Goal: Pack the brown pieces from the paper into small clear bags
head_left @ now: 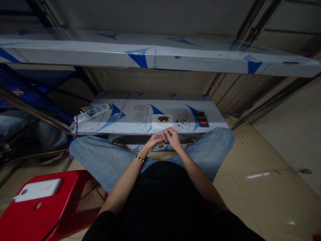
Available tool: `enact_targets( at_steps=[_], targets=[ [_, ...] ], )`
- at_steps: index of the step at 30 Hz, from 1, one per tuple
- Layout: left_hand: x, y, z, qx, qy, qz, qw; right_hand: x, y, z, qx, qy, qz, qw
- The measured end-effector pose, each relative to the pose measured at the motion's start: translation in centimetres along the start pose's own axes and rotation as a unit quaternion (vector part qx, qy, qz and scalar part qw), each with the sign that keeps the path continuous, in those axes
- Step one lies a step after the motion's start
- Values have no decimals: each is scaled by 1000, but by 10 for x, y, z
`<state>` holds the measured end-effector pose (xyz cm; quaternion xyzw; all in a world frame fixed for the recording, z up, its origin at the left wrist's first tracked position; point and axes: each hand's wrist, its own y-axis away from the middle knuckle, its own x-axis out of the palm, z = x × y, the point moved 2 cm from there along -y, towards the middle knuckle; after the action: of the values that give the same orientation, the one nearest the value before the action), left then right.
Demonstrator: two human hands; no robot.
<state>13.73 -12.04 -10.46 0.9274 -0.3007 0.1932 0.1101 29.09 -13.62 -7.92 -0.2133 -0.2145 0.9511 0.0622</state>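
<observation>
My left hand (152, 142) and my right hand (174, 138) meet in front of me, just past my knees and at the near edge of a film-covered steel shelf (120, 129). My left fingers pinch a small pale item (156, 136), too small to identify. My right fingertips curl in close beside it, and what they touch is hidden. Nearest the hands, a white paper square (156, 123) holds a small heap of brown bits (163, 118). A beaded bracelet (139, 158) circles my left wrist.
On the shelf are clear plastic bags (139, 112), small foil pieces (181, 124), a blurred dark object (202, 118) and a white power strip (91, 113). Another film-covered shelf (150, 55) runs overhead. A red stool (47, 207) stands at lower left.
</observation>
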Motion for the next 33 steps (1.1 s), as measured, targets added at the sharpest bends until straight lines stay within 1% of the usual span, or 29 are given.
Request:
enact_targets(
  at_steps=[6,9,11,13,15,16,18,21,25,33],
  targets=[
    [4,5,-11,21,113,-7,993,3,-1,-13,57,-36,-23,997],
    [2,5,-16,51,180,-27,982,8,0,-23,133,-72,-22,988],
    [-2,4,-19,77,220,-48,971,13,3,-28,197,-107,15,974],
    [-6,3,-21,103,249,-77,960,19,6,-28,227,-145,91,959],
    [-11,2,-22,118,257,-111,953,25,9,-23,210,-178,168,946],
    [-13,2,-22,120,255,-125,951,28,10,-19,193,-191,194,942],
    [-14,3,-21,112,242,-141,953,33,12,-13,167,-213,219,937],
    [-13,5,-21,85,212,-141,963,37,15,-6,162,-238,225,931],
    [-10,7,-20,55,174,-121,976,39,16,-5,169,-248,235,925],
    [-8,5,-20,61,160,-113,979,38,16,-8,181,-259,242,917]
  ],
)
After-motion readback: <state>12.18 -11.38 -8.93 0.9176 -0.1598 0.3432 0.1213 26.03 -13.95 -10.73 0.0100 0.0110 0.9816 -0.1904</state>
